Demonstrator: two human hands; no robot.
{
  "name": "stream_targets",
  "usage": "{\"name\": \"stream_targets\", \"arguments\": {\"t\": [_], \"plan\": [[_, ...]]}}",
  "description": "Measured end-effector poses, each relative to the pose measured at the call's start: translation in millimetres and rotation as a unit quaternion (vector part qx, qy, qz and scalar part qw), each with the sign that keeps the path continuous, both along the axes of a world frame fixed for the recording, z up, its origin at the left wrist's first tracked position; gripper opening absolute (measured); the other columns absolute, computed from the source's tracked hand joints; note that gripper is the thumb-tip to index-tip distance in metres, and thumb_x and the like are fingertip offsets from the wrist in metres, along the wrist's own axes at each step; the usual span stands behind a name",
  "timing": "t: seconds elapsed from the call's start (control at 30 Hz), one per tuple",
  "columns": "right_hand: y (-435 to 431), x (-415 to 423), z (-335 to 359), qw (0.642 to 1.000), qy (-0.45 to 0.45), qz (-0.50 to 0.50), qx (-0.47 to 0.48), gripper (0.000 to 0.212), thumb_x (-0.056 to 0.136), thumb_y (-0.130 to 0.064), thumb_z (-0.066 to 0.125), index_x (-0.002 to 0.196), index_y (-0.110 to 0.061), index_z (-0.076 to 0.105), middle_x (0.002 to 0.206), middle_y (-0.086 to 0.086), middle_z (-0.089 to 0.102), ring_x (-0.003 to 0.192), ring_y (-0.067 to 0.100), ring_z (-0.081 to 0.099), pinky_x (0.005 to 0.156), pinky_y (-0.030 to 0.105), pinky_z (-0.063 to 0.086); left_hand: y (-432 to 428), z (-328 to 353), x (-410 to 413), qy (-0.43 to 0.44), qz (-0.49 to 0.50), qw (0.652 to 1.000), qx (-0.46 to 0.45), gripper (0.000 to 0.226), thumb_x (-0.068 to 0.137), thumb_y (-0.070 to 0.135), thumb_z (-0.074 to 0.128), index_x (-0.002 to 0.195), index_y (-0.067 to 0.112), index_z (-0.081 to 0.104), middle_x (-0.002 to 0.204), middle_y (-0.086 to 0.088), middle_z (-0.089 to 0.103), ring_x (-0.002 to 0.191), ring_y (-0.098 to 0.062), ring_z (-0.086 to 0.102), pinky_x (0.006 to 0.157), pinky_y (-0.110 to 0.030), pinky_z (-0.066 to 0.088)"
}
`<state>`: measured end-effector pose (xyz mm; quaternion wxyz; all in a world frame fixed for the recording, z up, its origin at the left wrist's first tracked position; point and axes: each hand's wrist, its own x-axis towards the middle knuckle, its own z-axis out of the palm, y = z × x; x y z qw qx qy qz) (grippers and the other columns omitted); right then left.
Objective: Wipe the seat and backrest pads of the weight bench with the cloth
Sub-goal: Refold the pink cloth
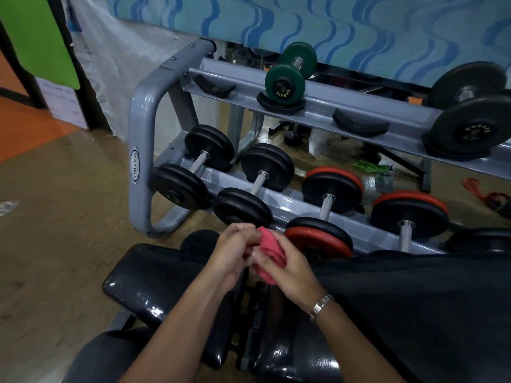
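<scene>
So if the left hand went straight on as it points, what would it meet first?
Probably the black dumbbell on the lower rail of the rack, just beyond the left hand, which grips the red cloth; depth is unclear.

The person is wearing a metal link band (320, 306), silvery with a gold tinge, on the wrist behind the right hand (293, 275), is leaving the left hand (229, 255) and both forearms (177, 327) bare, and is showing what looks like a dark grey trouser leg (105, 355) at lower left.
</scene>
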<state>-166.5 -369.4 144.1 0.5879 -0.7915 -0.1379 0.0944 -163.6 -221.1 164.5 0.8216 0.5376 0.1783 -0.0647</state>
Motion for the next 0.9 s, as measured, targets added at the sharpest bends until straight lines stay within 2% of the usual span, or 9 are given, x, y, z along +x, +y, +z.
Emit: {"name": "stream_targets", "arguments": {"t": [0.07,0.13,0.2,0.3,0.37,0.5,0.6,0.7,0.9], "plan": [[-1,8,-5,0.998,0.018,0.002,0.056,0.049,0.085,-0.017,0.080,0.129,-0.031,0.061,0.113,0.000,0.074,0.103,0.022,0.071,0.087,0.040,0.059,8,0,1,0.013,-0.030,0.999,-0.031,0.016,0.098,0.014,0.055,0.111,0.008,0.061,0.101,-0.020,0.077,0.086,-0.032,0.076,0.072,-0.037,0.062],[3,15,-5,0.997,0.017,-0.020,0.077,0.043,0.084,-0.001,0.077,0.121,-0.022,0.066,0.107,-0.001,0.076,0.101,0.013,0.072,0.083,0.027,0.057,18,0,2,0.013,-0.061,0.997,-0.047,0.023,0.098,0.018,0.052,0.117,0.008,0.062,0.111,-0.023,0.075,0.100,-0.036,0.074,0.090,-0.043,0.060],[10,21,-3,0.992,0.036,-0.051,0.105,0.032,0.090,0.003,0.068,0.112,-0.020,0.070,0.098,-0.006,0.077,0.092,0.004,0.071,0.075,0.020,0.055,28,-1,5,-0.009,-0.044,0.998,-0.040,0.021,0.099,0.016,0.049,0.114,0.009,0.061,0.107,-0.022,0.076,0.095,-0.035,0.075,0.085,-0.043,0.060],[21,32,0,0.975,0.110,-0.107,0.161,0.014,0.096,-0.016,0.065,0.107,-0.019,0.072,0.101,-0.001,0.078,0.098,0.012,0.071,0.086,0.031,0.057,43,-15,15,-0.024,0.081,0.993,0.080,0.014,0.095,0.012,0.052,0.105,0.012,0.063,0.088,-0.009,0.075,0.075,-0.025,0.066,0.067,-0.036,0.052],[26,40,0,0.944,0.201,-0.122,0.233,0.025,0.095,-0.028,0.065,0.115,-0.014,0.071,0.112,0.007,0.076,0.110,0.024,0.069,0.101,0.040,0.052,50,-27,18,0.021,0.080,0.990,0.115,0.022,0.089,0.029,0.061,0.105,0.014,0.066,0.094,-0.005,0.072,0.079,-0.020,0.063,0.072,-0.035,0.048],[41,57,-14,0.896,0.316,-0.102,0.295,0.056,0.089,-0.049,0.067,0.129,-0.010,0.065,0.124,0.010,0.071,0.120,0.025,0.065,0.112,0.045,0.044,62,-49,13,0.158,-0.090,0.982,-0.049,0.069,0.084,0.068,0.061,0.126,0.015,0.071,0.126,-0.006,0.071,0.115,-0.028,0.065,0.100,-0.044,0.048],[54,72,-32,0.866,0.387,-0.107,0.297,0.054,0.098,-0.053,0.054,0.128,-0.009,0.065,0.123,0.012,0.072,0.117,0.026,0.067,0.102,0.042,0.050,74,-58,16,0.138,-0.073,0.981,-0.113,0.054,0.091,0.055,0.060,0.123,0.013,0.071,0.108,-0.006,0.075,0.094,-0.025,0.071,0.084,-0.038,0.057],[75,90,-52,0.849,0.453,-0.125,0.243,0.056,0.100,-0.054,0.049,0.128,-0.008,0.064,0.121,0.015,0.072,0.110,0.029,0.069,0.084,0.040,0.055,92,-60,28,0.127,0.000,0.992,-0.030,0.033,0.096,0.036,0.060,0.115,0.011,0.071,0.089,-0.008,0.075,0.071,-0.022,0.070,0.053,-0.028,0.054],[119,117,-77,0.855,0.482,-0.083,0.175,0.026,0.098,-0.003,0.046,0.115,0.002,0.064,0.097,0.019,0.073,0.079,0.028,0.072,0.070,0.035,0.062,149,-72,70,0.189,0.046,0.976,0.096,0.014,0.096,0.019,0.059,0.093,0.010,0.069,0.076,-0.009,0.074,0.070,-0.026,0.067,0.067,-0.034,0.054]]}}
